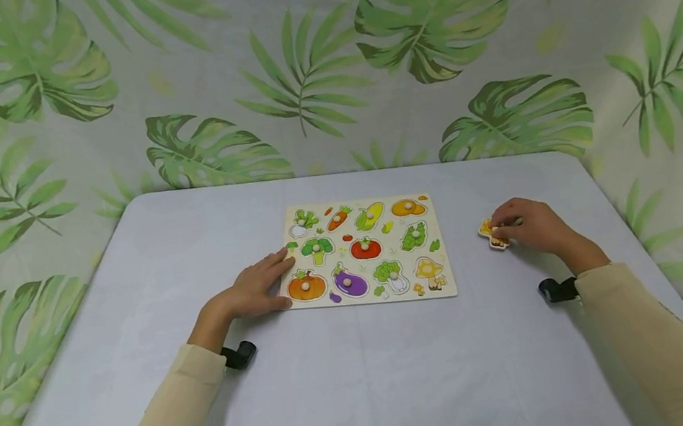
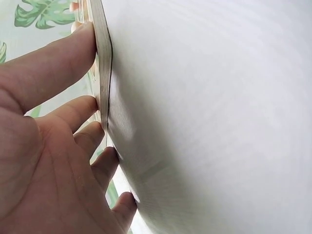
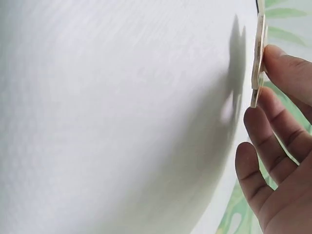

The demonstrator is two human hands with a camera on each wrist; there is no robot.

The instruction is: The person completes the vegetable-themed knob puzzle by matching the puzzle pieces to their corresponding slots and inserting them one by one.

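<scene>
A wooden vegetable puzzle board (image 1: 371,300) lies flat on the table. My left hand (image 1: 258,285) rests at its left edge, fingers extended, fingertips and thumb touching the rim; the left wrist view shows the thumb (image 2: 58,68) against the board's side (image 2: 104,63). To the right of the board, my right hand (image 1: 532,225) pinches a mushroom puzzle piece (image 1: 498,242) between thumb and fingers. Seen edge-on in the right wrist view, the thin piece (image 3: 258,58) is held above the tabletop, its shadow beside it.
Knobbed pieces sit in the board, among them a pumpkin (image 1: 307,287), an eggplant (image 1: 351,283) and a tomato (image 1: 365,248). The mushroom picture (image 1: 430,270) at the board's lower right shows no knob. A white cloth (image 1: 365,384) covers the table; a leaf-patterned curtain (image 1: 318,49) hangs behind.
</scene>
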